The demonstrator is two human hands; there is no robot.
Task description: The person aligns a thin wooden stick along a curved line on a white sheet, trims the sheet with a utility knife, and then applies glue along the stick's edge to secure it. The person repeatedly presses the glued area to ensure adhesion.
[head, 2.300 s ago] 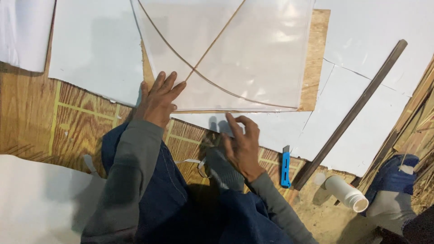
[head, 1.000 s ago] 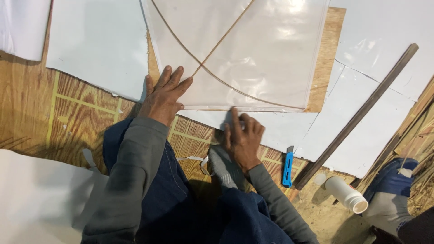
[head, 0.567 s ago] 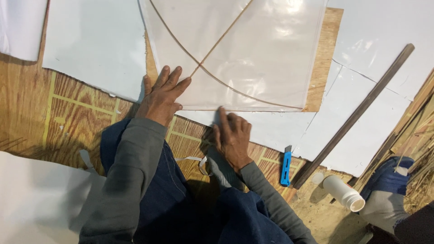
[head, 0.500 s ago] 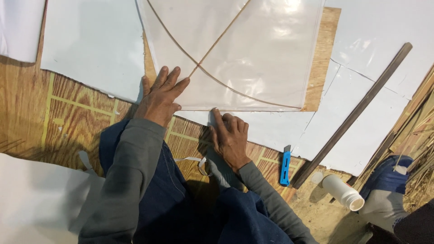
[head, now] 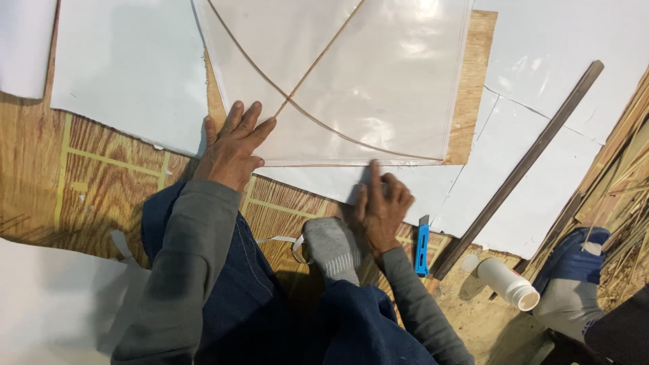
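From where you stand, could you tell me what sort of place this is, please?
Probably a floor-level craft workshop, seemingly for kite making: a clear plastic sheet with crossed thin sticks lies on a wooden board, with a blue utility knife and loose sticks nearby.

The left hand [head: 233, 149] lies flat with its palm down. Its fingers are spread a little and point up and to the right. The left arm, in a grey sleeve, runs straight up to it from below. The right hand [head: 380, 206] is curled, with one finger stretched out and pressing down. Its grey-sleeved arm bends in from the lower right.
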